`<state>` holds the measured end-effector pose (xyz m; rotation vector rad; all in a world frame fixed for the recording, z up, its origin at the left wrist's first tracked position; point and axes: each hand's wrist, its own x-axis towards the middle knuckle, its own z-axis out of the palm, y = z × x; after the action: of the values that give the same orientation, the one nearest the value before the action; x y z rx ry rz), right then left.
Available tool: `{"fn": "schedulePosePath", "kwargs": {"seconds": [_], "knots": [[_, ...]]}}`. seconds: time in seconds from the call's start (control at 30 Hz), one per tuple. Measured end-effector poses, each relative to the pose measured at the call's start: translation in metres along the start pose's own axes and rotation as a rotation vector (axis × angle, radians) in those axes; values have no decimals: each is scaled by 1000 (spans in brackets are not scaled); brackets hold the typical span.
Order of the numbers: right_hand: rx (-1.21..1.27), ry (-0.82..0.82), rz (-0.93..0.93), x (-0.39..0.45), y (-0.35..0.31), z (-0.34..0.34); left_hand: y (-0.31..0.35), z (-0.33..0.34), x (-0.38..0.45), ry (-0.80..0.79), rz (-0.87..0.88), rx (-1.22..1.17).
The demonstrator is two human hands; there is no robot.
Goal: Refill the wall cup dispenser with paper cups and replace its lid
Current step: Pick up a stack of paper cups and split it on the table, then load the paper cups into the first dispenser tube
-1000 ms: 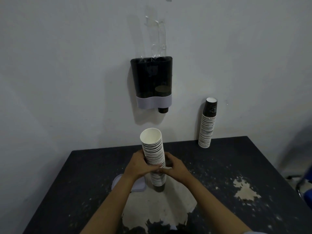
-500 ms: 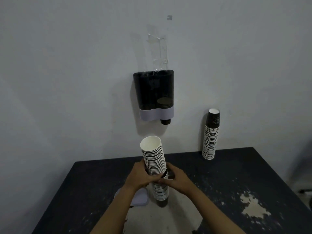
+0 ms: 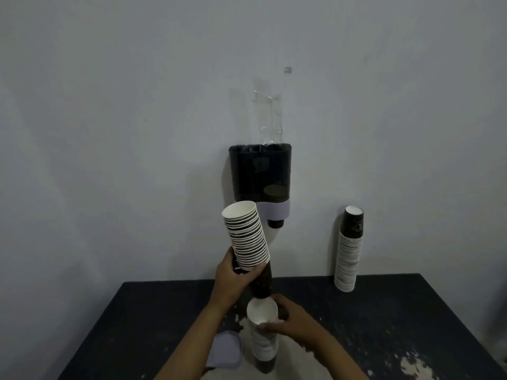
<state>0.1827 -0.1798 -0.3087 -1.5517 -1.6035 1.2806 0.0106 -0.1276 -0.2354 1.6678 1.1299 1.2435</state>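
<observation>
Head view, left hand (image 3: 233, 281) gripping lifted cup stack (image 3: 248, 237), mouth tilted up-left; right hand (image 3: 290, 325) seemingly holding upright lower stack (image 3: 263, 341)

A dark table (image 3: 384, 319) stands against a pale wall (image 3: 109, 133). Its top is worn, with pale patches (image 3: 411, 366) where the coating has flaked, mostly toward its near right part. On the wall above the table, strips of clear tape (image 3: 270, 116) run upright, and a small grey mark (image 3: 287, 69) sits higher still.
</observation>
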Motion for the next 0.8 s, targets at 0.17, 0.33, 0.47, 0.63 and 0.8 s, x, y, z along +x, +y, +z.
{"fn": "schedulePosePath", "kwargs": {"seconds": [0.17, 0.33, 0.47, 0.63, 0.8], "knots": [[-73, -77, 52, 4, -12, -16, 23, -14, 23, 55, 60, -35], [-155, 50, -30, 0, -59, -56, 39, -28, 42, 66, 109, -52], [-54, 377, -358, -8, -138, -89, 57, -32, 60, 68, 154, -45], [-59, 369, -510, -7, -248, -117, 91, -31, 87, 20, 200, -4], [-254, 433, -580, 12, -308, -142, 132, -43, 122, 47, 251, 34]]}}
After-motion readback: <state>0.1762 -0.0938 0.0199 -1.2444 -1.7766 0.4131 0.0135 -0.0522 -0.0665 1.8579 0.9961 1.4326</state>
